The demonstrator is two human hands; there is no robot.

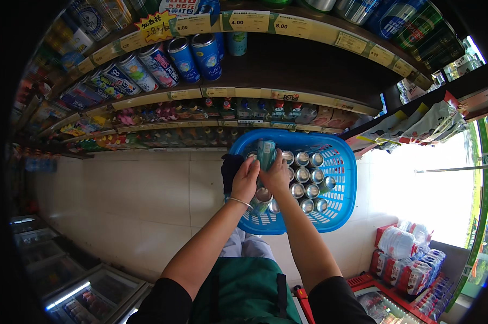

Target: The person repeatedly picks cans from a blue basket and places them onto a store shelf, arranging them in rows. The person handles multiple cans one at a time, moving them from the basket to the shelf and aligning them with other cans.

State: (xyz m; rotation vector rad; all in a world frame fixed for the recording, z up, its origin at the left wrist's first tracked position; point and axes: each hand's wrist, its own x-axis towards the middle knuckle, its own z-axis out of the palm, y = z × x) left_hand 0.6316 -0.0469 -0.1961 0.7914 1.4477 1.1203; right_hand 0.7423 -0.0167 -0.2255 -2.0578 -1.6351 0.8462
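Observation:
A teal drink can [266,150] is held between my two hands over a blue plastic basket [350,178]. My left hand [244,181], with a bangle at the wrist, grips the can's left and near side. From the right, my right hand [275,174] closes around it; the lower end of the can is hidden by my fingers. Beneath and beside my hands, several upright cans [302,175] stand in the basket with their silver ends up. Another can [263,195] tilts near my left wrist.
Above the basket, a dark shelf [308,77] holds blue beer cans [206,56] at its left. Small bottles [227,109] line the lower shelf. Dark cloth [231,172] hangs at the basket's left rim. Packs of bottled water [397,243] stand lower right; glass-topped freezers [94,291] lower left.

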